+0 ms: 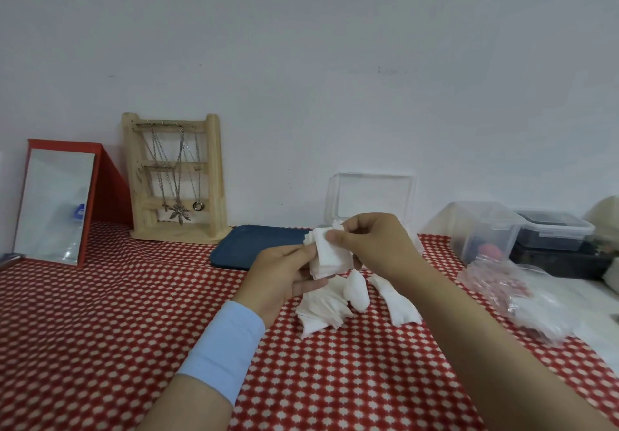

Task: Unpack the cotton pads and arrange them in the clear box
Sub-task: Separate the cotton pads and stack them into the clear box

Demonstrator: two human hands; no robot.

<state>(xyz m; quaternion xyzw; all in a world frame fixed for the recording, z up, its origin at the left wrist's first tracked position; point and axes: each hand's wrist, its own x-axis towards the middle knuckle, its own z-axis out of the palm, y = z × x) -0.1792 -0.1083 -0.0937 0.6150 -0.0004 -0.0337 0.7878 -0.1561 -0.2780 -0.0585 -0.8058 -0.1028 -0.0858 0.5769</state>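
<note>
A small stack of white square cotton pads (326,256) is held up above the red patterned tablecloth. My left hand (281,276) grips the stack from below and behind. My right hand (375,246) pinches its upper edge with thumb and fingers. Under the hands, several more cotton pads (323,310) lie loose in clumps on the cloth. The clear box (371,196) stands behind my hands near the wall with its lid raised; its lower part is hidden by my right hand. A crumpled clear plastic bag (522,296) lies to the right.
A dark blue tray (248,246) lies left of the box. A wooden jewellery stand (177,176) and a red-framed mirror (57,206) stand at the back left. Clear lidded containers (482,229) and a dark one (556,236) sit at the right.
</note>
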